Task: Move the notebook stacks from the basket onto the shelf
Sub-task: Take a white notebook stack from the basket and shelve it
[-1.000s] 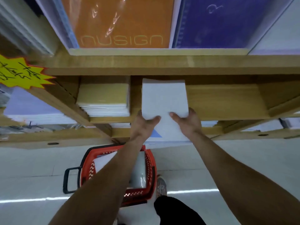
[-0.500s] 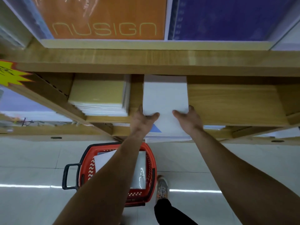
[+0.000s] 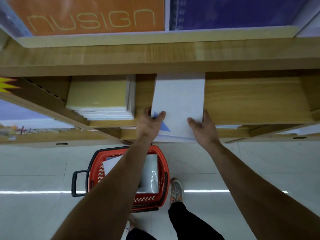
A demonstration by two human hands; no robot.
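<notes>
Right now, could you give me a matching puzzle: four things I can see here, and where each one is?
Things:
1. white notebook stack
2. yellow notebook stack
3. red basket
4. orange Nusign pack

Places:
A. on the floor
B. on the upper shelf
C. between the left hand and right hand, partly on the lower shelf
D. lying on the lower shelf, untouched

Pairs: 1-C, 2-D, 3-A, 4-B.

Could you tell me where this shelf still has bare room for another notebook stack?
The widest bare shelf lies right of the white stack, up to the right divider. Between it and the yellow stack is only a narrow strip, crowded by the left hand.
</notes>
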